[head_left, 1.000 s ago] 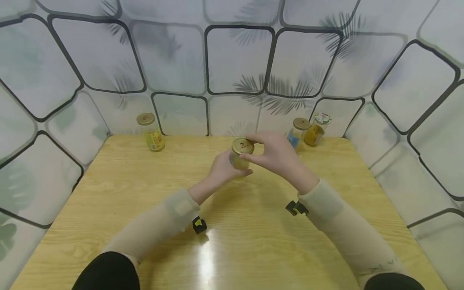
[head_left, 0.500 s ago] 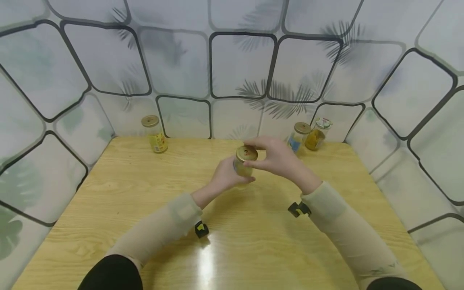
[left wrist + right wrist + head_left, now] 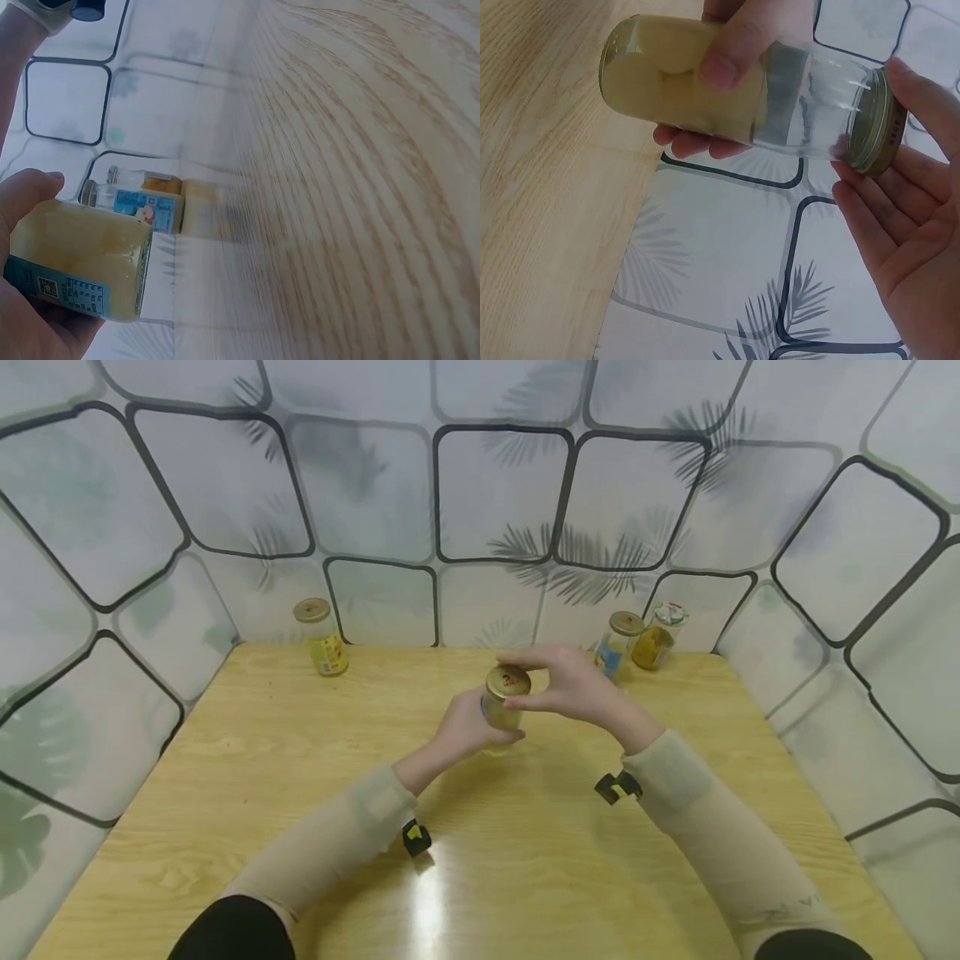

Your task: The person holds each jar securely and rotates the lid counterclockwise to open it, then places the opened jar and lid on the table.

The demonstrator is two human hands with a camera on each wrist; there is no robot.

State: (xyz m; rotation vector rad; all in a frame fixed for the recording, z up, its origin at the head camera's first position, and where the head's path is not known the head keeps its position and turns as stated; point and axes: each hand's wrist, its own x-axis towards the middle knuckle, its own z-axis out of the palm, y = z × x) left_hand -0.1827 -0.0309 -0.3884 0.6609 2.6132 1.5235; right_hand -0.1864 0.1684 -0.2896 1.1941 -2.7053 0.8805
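Note:
A glass jar (image 3: 682, 75) with pale yellowish contents and a blue label is held up over the table. My left hand (image 3: 467, 723) grips it round the body, thumb on one side and fingers on the other. Its gold metal lid (image 3: 508, 682) sits on the jar's mouth. My right hand (image 3: 573, 687) pinches the lid's rim between thumb and fingers, as the right wrist view shows. In the left wrist view the jar's lower body (image 3: 82, 247) and printed label show, while the lid is out of frame.
A jar with a yellow label (image 3: 327, 647) stands at the back left. At the back right are a gold-lidded jar with a blue label (image 3: 611, 652) and a jar with orange-brown contents (image 3: 654, 642). A patterned wall (image 3: 495, 493) borders the wooden table (image 3: 517, 877).
The view has tilted slightly up since the first frame. Both hands stay on the jar and lid, with only a slight shift of jar and right fingers.

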